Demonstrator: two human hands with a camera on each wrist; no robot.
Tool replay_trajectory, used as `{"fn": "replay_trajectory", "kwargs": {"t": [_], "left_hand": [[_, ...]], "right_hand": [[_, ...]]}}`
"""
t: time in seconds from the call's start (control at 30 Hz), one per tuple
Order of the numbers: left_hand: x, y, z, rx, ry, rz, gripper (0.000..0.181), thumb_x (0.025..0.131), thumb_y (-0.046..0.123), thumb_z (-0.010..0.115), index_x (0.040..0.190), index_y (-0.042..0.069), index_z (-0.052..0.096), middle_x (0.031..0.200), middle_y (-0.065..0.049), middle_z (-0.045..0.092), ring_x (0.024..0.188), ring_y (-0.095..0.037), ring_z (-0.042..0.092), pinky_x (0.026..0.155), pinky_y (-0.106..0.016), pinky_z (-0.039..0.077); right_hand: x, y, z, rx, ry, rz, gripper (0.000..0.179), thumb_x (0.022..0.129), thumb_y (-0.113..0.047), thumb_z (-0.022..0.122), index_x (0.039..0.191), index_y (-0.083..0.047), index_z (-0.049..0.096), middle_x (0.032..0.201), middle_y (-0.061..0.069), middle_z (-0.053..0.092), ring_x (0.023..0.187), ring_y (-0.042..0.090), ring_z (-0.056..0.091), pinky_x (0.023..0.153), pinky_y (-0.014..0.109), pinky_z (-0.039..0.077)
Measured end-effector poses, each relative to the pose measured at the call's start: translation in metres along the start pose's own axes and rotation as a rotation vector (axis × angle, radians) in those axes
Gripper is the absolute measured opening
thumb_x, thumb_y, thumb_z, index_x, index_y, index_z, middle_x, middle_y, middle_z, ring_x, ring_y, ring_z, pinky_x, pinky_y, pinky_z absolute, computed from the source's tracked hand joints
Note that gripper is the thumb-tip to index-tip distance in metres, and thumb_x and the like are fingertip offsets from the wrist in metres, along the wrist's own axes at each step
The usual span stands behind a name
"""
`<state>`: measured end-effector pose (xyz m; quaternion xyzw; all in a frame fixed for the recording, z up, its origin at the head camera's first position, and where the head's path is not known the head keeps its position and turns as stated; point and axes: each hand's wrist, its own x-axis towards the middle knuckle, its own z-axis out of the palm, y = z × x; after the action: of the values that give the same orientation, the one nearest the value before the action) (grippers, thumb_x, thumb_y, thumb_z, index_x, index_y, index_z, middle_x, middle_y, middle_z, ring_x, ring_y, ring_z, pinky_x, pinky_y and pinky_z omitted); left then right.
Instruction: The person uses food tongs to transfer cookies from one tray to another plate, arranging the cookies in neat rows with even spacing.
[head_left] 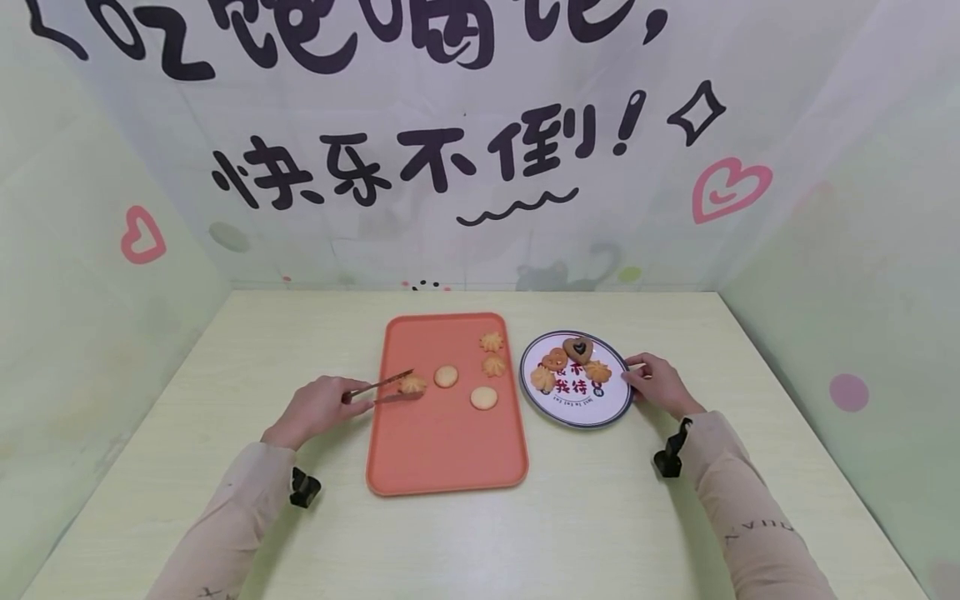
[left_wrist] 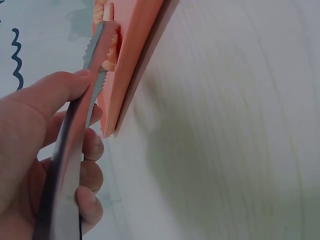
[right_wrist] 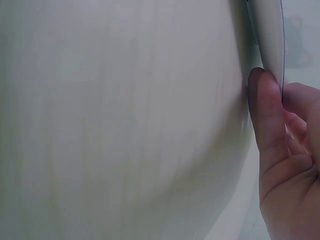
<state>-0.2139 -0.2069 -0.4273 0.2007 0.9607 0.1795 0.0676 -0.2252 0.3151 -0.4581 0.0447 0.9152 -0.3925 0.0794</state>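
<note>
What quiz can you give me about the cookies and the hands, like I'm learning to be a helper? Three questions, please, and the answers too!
1. How many cookies lie on the plate?

2. True or false: the left hand holds the tongs.

3. What does the right hand pinch?
A) the edge of the tray
B) the edge of the plate
C) a heart-shaped cookie

Key: 1. Four. 2. True. 3. B.
</note>
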Motion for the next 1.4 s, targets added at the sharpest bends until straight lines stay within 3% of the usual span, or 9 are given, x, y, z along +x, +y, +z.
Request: {"fn": "replay_trajectory", "kwargs": {"t": [0.37,0.53,0.6,0.7,0.83,0.9,1.07,1.4], "left_hand": [[0.004,0.003,-0.014,0.011,-0.089,-0.068,0.043,0.081,0.038,0.061,0.117,0.015,0.060,0.060,0.002,0.048,0.051,-0.011,0.039,0.045,-0.027,0.030],[0.007,0.008,-0.022,0.070,-0.099,-0.054,0.041,0.081,0.039,0.061,0.115,0.015,0.062,0.085,-0.006,0.063,0.054,-0.011,0.043,0.045,-0.028,0.033],[0.008,0.011,-0.024,0.098,-0.106,-0.048,0.040,0.081,0.038,0.061,0.114,0.015,0.063,0.097,-0.009,0.064,0.056,-0.011,0.044,0.045,-0.028,0.034],[0.009,0.013,-0.026,0.121,-0.118,-0.049,0.039,0.081,0.037,0.061,0.113,0.014,0.063,0.101,-0.011,0.063,0.058,-0.011,0.046,0.045,-0.028,0.035],[0.009,0.014,-0.026,0.130,-0.112,-0.038,0.038,0.082,0.036,0.060,0.112,0.014,0.064,0.096,-0.008,0.064,0.058,-0.011,0.045,0.045,-0.028,0.035],[0.009,0.012,-0.024,0.123,-0.105,-0.038,0.038,0.082,0.036,0.060,0.112,0.014,0.064,0.084,-0.004,0.063,0.055,-0.011,0.044,0.045,-0.028,0.033],[0.006,0.005,-0.016,0.073,-0.086,-0.032,0.039,0.083,0.035,0.060,0.113,0.012,0.063,0.058,0.004,0.047,0.049,-0.009,0.036,0.044,-0.026,0.029],[0.003,0.005,-0.009,0.035,-0.057,0.008,0.039,0.083,0.033,0.060,0.113,0.009,0.063,0.052,0.006,0.039,0.046,-0.007,0.031,0.043,-0.025,0.025]], "right_hand": [[-0.001,0.000,-0.001,0.003,0.004,-0.019,0.036,0.090,-0.015,0.053,0.118,0.005,0.045,0.083,0.013,0.055,0.064,0.016,0.053,0.058,0.026,0.044],[-0.002,-0.002,-0.001,0.005,0.006,-0.022,0.036,0.090,-0.015,0.053,0.118,0.005,0.044,0.083,0.013,0.054,0.064,0.017,0.053,0.058,0.027,0.044],[-0.002,-0.002,-0.002,0.005,0.003,-0.026,0.037,0.090,-0.015,0.052,0.119,0.006,0.044,0.083,0.013,0.054,0.064,0.017,0.053,0.058,0.027,0.044],[-0.002,-0.003,-0.002,0.003,0.004,-0.035,0.037,0.090,-0.015,0.053,0.119,0.006,0.044,0.083,0.013,0.055,0.064,0.016,0.053,0.058,0.027,0.044],[-0.002,-0.003,-0.002,0.001,0.007,-0.041,0.037,0.090,-0.015,0.052,0.119,0.006,0.044,0.083,0.013,0.055,0.064,0.016,0.053,0.058,0.027,0.043],[-0.002,-0.003,-0.002,0.002,0.007,-0.037,0.036,0.090,-0.015,0.052,0.119,0.006,0.044,0.083,0.013,0.055,0.064,0.016,0.053,0.058,0.027,0.043],[-0.002,-0.004,-0.001,-0.004,0.007,-0.025,0.036,0.090,-0.015,0.053,0.118,0.005,0.045,0.083,0.013,0.055,0.064,0.016,0.053,0.058,0.026,0.043],[-0.003,-0.003,-0.001,-0.009,0.005,-0.009,0.036,0.090,-0.015,0.052,0.119,0.005,0.044,0.083,0.013,0.054,0.065,0.018,0.052,0.059,0.028,0.043]]}}
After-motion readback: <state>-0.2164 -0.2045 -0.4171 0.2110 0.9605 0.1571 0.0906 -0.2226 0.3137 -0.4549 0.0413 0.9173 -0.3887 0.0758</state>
